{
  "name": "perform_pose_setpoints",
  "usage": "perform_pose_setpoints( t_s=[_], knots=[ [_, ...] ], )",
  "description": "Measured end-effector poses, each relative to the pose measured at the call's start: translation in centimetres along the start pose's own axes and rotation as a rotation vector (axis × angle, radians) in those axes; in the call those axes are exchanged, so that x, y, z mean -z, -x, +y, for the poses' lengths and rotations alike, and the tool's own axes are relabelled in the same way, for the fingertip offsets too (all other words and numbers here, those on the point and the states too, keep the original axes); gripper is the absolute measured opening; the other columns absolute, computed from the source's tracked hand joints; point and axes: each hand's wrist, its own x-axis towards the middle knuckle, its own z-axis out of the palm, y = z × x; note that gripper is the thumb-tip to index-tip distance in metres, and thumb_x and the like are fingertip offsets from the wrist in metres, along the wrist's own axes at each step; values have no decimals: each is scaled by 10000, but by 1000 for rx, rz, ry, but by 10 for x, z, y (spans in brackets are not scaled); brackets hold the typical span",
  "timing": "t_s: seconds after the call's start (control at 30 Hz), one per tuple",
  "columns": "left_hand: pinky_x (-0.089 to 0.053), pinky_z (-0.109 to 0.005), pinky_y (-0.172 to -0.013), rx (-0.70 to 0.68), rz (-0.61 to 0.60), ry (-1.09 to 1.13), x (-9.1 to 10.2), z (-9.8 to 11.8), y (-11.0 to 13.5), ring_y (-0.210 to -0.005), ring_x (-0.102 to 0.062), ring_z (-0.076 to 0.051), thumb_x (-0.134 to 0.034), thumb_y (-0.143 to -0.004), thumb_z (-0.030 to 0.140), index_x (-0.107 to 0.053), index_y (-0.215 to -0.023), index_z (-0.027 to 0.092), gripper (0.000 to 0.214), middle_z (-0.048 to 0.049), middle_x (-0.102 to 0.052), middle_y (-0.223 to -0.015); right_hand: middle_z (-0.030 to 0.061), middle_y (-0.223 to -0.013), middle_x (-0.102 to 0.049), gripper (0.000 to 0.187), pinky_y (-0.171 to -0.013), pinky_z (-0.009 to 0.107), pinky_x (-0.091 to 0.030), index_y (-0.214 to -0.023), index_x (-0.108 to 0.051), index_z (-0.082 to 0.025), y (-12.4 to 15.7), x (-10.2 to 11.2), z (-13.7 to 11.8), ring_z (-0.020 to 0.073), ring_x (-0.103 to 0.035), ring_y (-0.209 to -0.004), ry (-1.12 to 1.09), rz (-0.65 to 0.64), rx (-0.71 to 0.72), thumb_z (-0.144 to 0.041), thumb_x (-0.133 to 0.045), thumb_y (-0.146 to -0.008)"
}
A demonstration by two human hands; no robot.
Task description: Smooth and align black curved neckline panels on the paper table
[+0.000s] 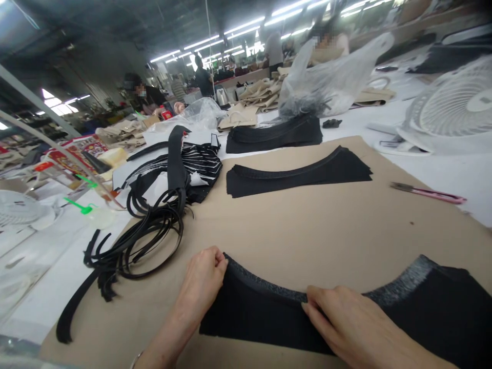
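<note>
Panel position: black curved-edge panel [265, 318] on brown sheet [277, 230], nearest the person
Panel axis: long axis left to right; hollow curve faces away from the person
Left grip: left hand [205, 277] pinches upper left corner, thumb against fingers
Right grip: right hand [342, 318] pinches the curved edge about midway, fingers bent
Panel look: dull black; speckled grey band along the curve, narrow between hands, broader to the right
Beyond, left: looped black strips [154, 233]
Beyond, right: pink-handled snips [428, 192]
Beyond, centre: stack of black curved pieces [295, 178]
Far right: white fan [449, 105]
</note>
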Motion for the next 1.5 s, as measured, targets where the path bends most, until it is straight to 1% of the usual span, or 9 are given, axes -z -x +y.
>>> perform_pose_setpoints(
  t_s=[0.2,0.57,0.73,0.87,1.03,1.23,1.3,1.4,1.5],
  knots=[
    [-301,-218,-533,4,5,-19,1,3,2,-481,-556,-120,-499,-854,193,-576,-721,186,153,3,-617,-570,65,-727,-674,295,-596,309,-375,-794,-624,-200,-1,-2,0,245,-664,-691,10,32,31,-159,-390,-970],
    [-290,-222,-544,-4,8,-48,2,5,4,-511,-565,-123,-502,-855,184,-575,-726,183,149,1,-621,-590,80,-763,-690,298,-614,316,-408,-810,-633,-191,1,3,-5,254,-680,-734,59,-20,-18,-161,-392,-982],
    [-275,-233,-556,-22,28,-59,1,3,3,-535,-548,-123,-492,-845,165,-561,-714,186,150,4,-607,-609,79,-709,-686,239,-543,334,-386,-832,-650,-188,-1,-5,-5,306,-684,-691,209,59,18,-147,-441,-941],
    [-259,-248,-569,-40,72,-50,-1,2,6,-585,-525,-133,-520,-823,157,-524,-712,195,118,14,-572,-623,81,-677,-683,226,-530,316,-394,-806,-669,-180,-2,-8,-6,286,-685,-666,256,106,11,-127,-478,-915],
    [-296,-243,-573,-73,202,41,-6,-6,5,-606,-520,-140,-584,-791,182,-465,-880,219,152,57,-505,-644,85,-757,-700,257,-605,363,-464,-836,-672,-200,-3,-5,-8,307,-686,-743,200,41,-25,-147,-447,-949],
    [-446,-246,-744,-337,295,179,-8,-10,15,-811,-574,-144,-465,-881,149,-501,-829,208,86,-8,-583,-860,77,-773,-702,287,-637,395,-493,-843,-669,-204,-5,-4,-8,305,-687,-750,176,1,-26,-128,-415,-951],
    [-454,-277,-854,-592,283,166,-11,-9,26,-949,-570,-159,-385,-925,117,-563,-933,207,200,-41,-605,-984,78,-779,-706,285,-639,400,-499,-850,-675,-204,-5,-3,-10,313,-689,-764,197,14,-17,-123,-419,-946],
    [-458,-326,-949,-962,169,-1,-21,-9,41,-1056,-552,-176,-365,-938,79,-566,-1177,216,341,-63,-613,-1136,80,-774,-704,260,-633,405,-502,-855,-682,-201,-6,-2,-12,321,-688,-760,226,58,-8,-124,-446,-935],
    [-464,-354,-1007,-1049,131,-188,-31,-18,44,-1133,-544,-194,-381,-931,74,-509,-1308,183,413,-84,-605,-1228,88,-763,-697,250,-619,391,-500,-855,-689,-189,-4,-2,-12,312,-687,-734,239,85,1,-113,-461,-926]
  ],
)
